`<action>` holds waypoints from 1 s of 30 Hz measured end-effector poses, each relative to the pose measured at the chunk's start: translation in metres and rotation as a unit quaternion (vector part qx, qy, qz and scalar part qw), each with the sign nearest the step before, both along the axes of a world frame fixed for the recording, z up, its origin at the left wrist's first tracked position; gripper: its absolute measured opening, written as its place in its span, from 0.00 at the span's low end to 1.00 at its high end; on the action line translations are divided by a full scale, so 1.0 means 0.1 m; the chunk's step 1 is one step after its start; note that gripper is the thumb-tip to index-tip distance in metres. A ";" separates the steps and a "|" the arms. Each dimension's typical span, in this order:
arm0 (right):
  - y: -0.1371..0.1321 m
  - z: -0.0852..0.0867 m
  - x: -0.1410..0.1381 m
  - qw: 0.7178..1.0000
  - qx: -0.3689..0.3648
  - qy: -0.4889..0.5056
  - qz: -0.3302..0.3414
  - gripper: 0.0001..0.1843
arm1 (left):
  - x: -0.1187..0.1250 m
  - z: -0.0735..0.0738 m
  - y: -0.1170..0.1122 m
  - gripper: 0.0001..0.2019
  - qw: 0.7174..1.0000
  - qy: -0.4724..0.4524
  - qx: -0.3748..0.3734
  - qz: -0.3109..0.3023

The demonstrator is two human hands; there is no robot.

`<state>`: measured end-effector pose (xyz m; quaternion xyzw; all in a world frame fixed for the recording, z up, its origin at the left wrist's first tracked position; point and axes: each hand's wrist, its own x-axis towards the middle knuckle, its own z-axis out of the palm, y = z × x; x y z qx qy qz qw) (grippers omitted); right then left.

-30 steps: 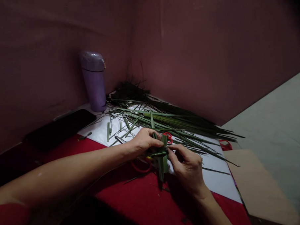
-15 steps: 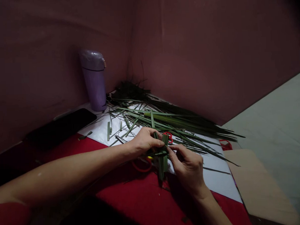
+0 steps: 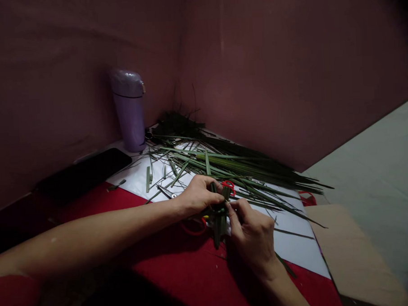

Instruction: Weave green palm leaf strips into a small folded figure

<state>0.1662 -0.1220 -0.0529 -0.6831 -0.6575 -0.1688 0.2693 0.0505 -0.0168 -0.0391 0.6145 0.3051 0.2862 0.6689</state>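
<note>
Item: leaf-strip piece (image 3: 219, 215), green, made of crossed and folded strips, is sitting between both hands over the near edge of the white sheet (image 3: 296, 246), its lower ends hanging toward the red cloth (image 3: 182, 271).
- Left hand (image 3: 197, 195): fingers are closing together on the piece's upper left side, thumb pressing against it.
- Right hand (image 3: 253, 230): thumb and forefinger are pinching the piece from the right; the other fingers are curling in.
- Red loop handle (image 3: 230, 186): is showing just behind the piece; a second red loop (image 3: 193, 228) is lying just below the left hand.
- Long green leaves (image 3: 245, 167): are lying in a fanned heap on the sheet, behind the hands.
- Cut leaf bits (image 3: 147, 178): are lying scattered left of the heap.
- Purple tumbler (image 3: 130, 110): is standing upright in the corner.
- Black flat device (image 3: 81, 173): is lying near the tumbler.
- Cardboard (image 3: 353, 250): is lying right of the sheet.
</note>
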 end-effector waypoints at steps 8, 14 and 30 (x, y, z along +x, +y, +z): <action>-0.01 -0.01 -0.02 0.997 0.014 -0.073 0.008 0.11 | 0.00 -0.01 -0.02 0.04 0.999 0.011 0.049 -0.003; 0.00 0.03 -0.05 0.991 -0.033 0.127 0.008 0.11 | 0.00 0.00 -0.01 0.04 0.999 0.009 0.046 -0.020; 0.01 -0.05 -0.05 0.998 -0.028 0.045 -0.021 0.12 | 0.02 -0.04 0.00 0.05 1.000 -0.002 0.007 -0.011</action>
